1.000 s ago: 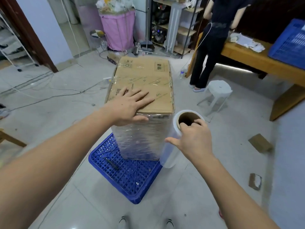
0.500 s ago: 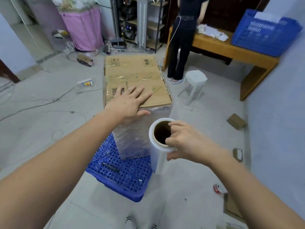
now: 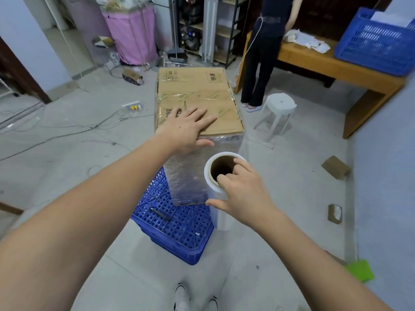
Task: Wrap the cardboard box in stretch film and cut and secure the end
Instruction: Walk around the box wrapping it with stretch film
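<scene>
A tall cardboard box point(image 3: 197, 90) stands upright on an upturned blue crate point(image 3: 179, 230). Clear stretch film covers the box's sides point(image 3: 188, 176). My left hand point(image 3: 186, 129) lies flat on the near end of the box's top, fingers spread, thumb over the front edge. My right hand point(image 3: 242, 194) grips the top of a white roll of stretch film point(image 3: 215, 189), fingertips hooked inside its brown core, thumb round the outside. The roll hangs upright just right of the box's near corner. A dark pen-like tool point(image 3: 160, 213) lies on the crate.
A person in dark clothes point(image 3: 265, 52) stands at a wooden table point(image 3: 341, 70) carrying a blue basket point(image 3: 375, 41). A white stool point(image 3: 278, 108) stands right of the box. Cables and a power strip point(image 3: 132, 106) lie on the floor at left. Cardboard scraps point(image 3: 335, 167) lie at right.
My right hand has swung the roll from beside the box's right front corner toward me and in front of it. My left hand stays flat on the box top.
</scene>
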Available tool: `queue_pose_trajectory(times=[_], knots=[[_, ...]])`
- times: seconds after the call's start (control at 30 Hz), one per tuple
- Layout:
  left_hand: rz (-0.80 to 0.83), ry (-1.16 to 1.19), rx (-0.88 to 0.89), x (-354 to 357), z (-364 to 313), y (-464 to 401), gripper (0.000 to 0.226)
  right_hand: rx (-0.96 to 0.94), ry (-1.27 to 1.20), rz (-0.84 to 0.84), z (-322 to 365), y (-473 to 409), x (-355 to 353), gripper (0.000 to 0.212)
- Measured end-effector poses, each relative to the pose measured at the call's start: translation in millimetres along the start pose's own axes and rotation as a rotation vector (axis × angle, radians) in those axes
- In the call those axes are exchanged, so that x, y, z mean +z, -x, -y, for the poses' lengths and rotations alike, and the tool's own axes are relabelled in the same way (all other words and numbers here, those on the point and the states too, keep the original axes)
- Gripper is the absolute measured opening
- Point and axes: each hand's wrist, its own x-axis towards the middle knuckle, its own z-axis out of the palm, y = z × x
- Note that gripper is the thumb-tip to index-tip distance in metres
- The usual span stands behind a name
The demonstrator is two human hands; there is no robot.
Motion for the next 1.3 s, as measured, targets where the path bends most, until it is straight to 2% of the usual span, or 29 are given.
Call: queue_pose_trajectory(times=[0.1,0.2,0.33,0.47,0.57,0.63,0.7,0.83,0.93,1.03,1.1,1.2,1.23,1.3], knots=[[-0.001,0.004,0.014,-8.9,0.3,6.3,0.093,0.038,-0.021,-0.033,6.4,-0.6,1.6,0.049],[0.045,0.071,0.114,-19.0,20.6,18.5,0.097,0.076,-0.008,0.01,9.6,1.2,4.5,0.042],[0.102,-0.008,0.209,-23.7,60.0,31.9,0.104,0.228,0.068,0.071,22.9,-2.7,3.4,0.039],[0.112,-0.125,0.35,-17.6,83.7,34.1,0.127,0.299,0.125,0.102,26.7,-12.6,2.1,0.058],[0.072,-0.16,0.433,-5.1,96.8,29.0,0.13,0.335,0.114,0.101,23.1,-28.1,0.3,0.066],[0.017,-0.172,0.464,1.7,101.6,21.6,0.127,0.316,0.108,0.124,23.5,-36.4,1.4,0.067],[-0.004,-0.187,0.497,2.5,102.2,12.3,0.125,0.215,0.081,0.147,26.0,-42.8,2.8,0.064],[0.029,-0.135,0.5,-0.2,99.3,2.5,0.124,0.071,0.002,0.256,37.2,-43.3,0.9,0.045],[0.018,-0.106,0.502,3.7,101.0,7.8,0.125,0.104,-0.016,0.325,50.7,-43.3,-1.2,0.034],[0.004,-0.09,0.5,6.0,101.8,10.9,0.126,0.182,0.016,0.379,59.2,-45.7,-2.3,0.037],[-0.017,-0.082,0.495,4.6,99.2,10.1,0.127,0.258,0.07,0.388,63.5,-44.5,-7.3,0.037],[-0.022,-0.064,0.493,3.1,96.7,9.9,0.127,0.33,0.164,0.369,74.9,-38.5,-11.0,0.024],[-0.022,-0.056,0.49,2.7,96.3,11.3,0.127,0.35,0.182,0.349,80.2,-36.9,-10.6,0.026],[-0.03,-0.04,0.48,2.1,96.1,15.3,0.127,0.418,0.209,0.301,91.5,-36.8,-9.4,0.043]])
